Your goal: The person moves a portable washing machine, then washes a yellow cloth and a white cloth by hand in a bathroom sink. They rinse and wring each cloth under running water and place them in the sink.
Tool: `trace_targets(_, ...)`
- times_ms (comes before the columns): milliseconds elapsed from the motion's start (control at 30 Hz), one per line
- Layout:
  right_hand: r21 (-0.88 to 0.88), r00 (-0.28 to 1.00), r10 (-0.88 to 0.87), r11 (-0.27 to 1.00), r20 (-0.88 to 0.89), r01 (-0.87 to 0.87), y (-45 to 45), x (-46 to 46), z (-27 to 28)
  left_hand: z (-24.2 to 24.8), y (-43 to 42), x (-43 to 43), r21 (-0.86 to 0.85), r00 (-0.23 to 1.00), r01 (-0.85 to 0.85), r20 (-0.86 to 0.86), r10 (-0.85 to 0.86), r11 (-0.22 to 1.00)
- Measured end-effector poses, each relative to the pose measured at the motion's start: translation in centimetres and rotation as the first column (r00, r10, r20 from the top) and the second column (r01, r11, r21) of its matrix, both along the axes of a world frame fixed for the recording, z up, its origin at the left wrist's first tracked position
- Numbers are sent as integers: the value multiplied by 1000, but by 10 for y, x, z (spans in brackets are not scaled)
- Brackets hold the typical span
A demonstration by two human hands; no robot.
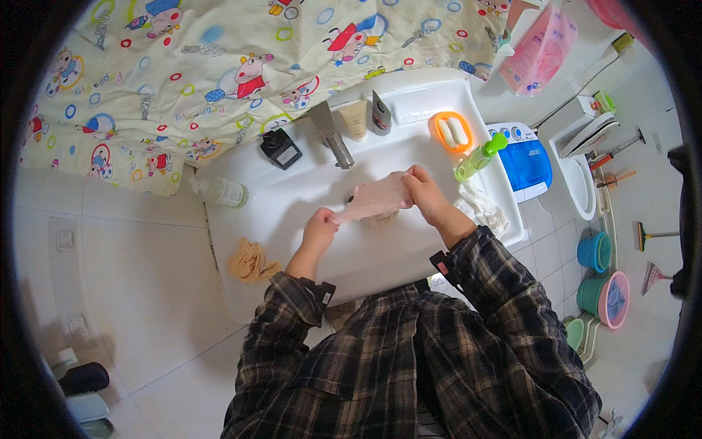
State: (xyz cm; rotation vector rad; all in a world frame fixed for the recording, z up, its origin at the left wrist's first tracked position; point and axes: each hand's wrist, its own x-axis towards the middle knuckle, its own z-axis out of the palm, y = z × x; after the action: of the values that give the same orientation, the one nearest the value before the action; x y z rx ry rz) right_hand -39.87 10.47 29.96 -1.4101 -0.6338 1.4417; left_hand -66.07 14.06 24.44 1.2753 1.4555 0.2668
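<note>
A thin pale pink cloth piece [378, 196], perhaps a sock, is stretched between my two hands above the sink basin. My left hand [320, 230] grips its narrow lower end. At its wider end, my right hand [426, 193] pinches the edge. Behind the fabric, a beige item [382, 219] shows in the white washbasin [356, 262], mostly hidden. Part of the drain [349, 197] is visible beside the fabric. A crumpled tan cloth [252, 260] lies on the basin's left side, and a crumpled white cloth [482, 208] on its right rim.
Behind the basin stand a metal faucet [333, 134], a black bottle [281, 148] and two tubes. A clear pump bottle [222, 192] is at left. An orange soap dish [453, 133] and a green pump bottle [480, 158] are at right, near a blue-lidded washing machine [524, 162].
</note>
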Motion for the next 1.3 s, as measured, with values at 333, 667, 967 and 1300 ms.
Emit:
trace_targets(333, -37, 917, 391, 920, 84, -389, -4, -5, 50, 15, -10, 26, 284, 934, 350, -34, -355, 893)
trace_targets(667, 229, 966, 225, 954, -123, -193, -2, -5, 73, 10, -33, 68, 217, 901, 321, 232, -368, 922)
trace_targets(967, -65, 385, 168, 962, 908, -266, -6, 30, 25, 25, -11, 53, 554, 993, 98, -2, -117, 827)
trace_targets(1300, -56, 428, 373, 804, 823, -592, -26, -23, 11, 33, -24, 65, 245, 897, 297, 258, -358, 923)
